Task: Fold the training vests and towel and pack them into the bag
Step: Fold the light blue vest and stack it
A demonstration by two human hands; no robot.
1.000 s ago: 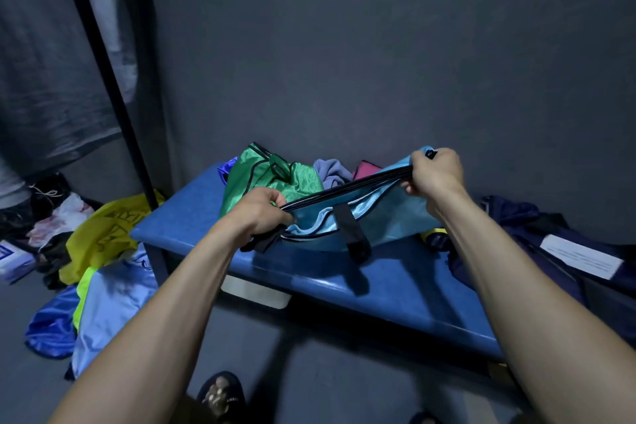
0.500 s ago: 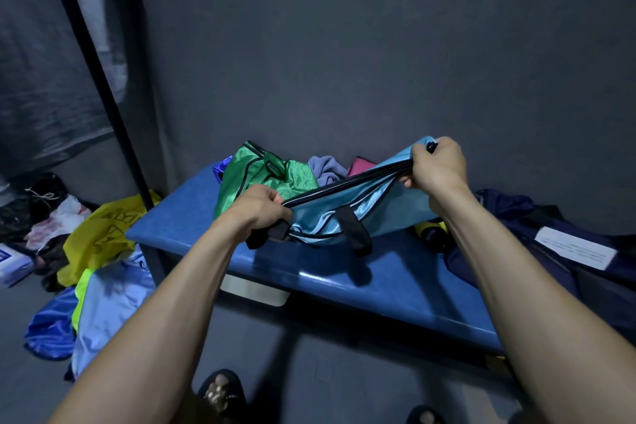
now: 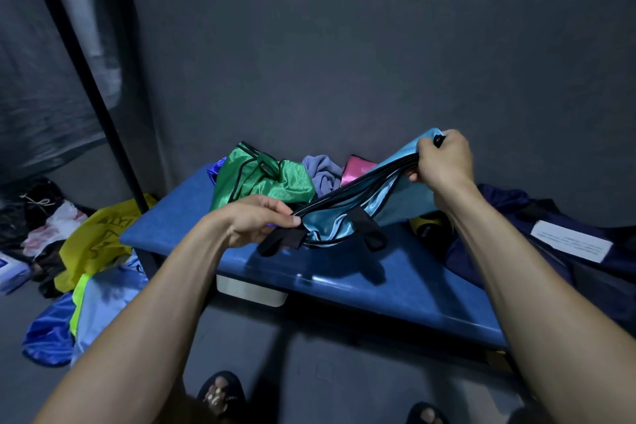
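Left hand point(image 3: 256, 225) is pinching the light-blue bag point(image 3: 395, 203) at its lower end; right hand point(image 3: 444, 162) is gripping the raised end above the blue bench point(image 3: 344, 275).

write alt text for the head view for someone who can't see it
A person's left hand and right hand grip opposite ends of a light blue bag above a blue bench. A green vest, purple cloth and pink cloth lie crumpled behind it.

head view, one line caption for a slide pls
Both hands, left and right, grip a light blue bag over a blue bench.
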